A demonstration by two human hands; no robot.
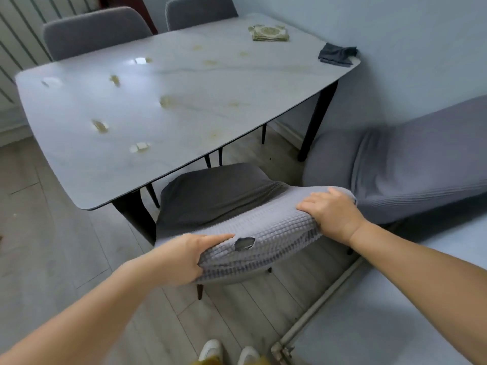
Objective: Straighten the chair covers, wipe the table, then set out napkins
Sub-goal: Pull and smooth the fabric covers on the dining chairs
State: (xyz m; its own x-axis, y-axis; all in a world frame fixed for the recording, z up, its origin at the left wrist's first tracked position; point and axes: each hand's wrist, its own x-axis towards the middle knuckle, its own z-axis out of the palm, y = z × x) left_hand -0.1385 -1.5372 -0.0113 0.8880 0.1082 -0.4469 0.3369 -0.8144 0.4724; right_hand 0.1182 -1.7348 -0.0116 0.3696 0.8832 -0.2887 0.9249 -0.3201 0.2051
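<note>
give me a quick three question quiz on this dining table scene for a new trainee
1. True or false: both hands grip the chair cover.
2. Which lies nearest the wall-side corner of the table?
A. dark cloth
B. folded napkins
C. a plate
3. Fill in: the tabletop shows yellowish ____, so it is not yet wiped.

Key
1. True: the left hand and right hand each hold the cover at the top of the chair back.
2. A
3. stains
</note>
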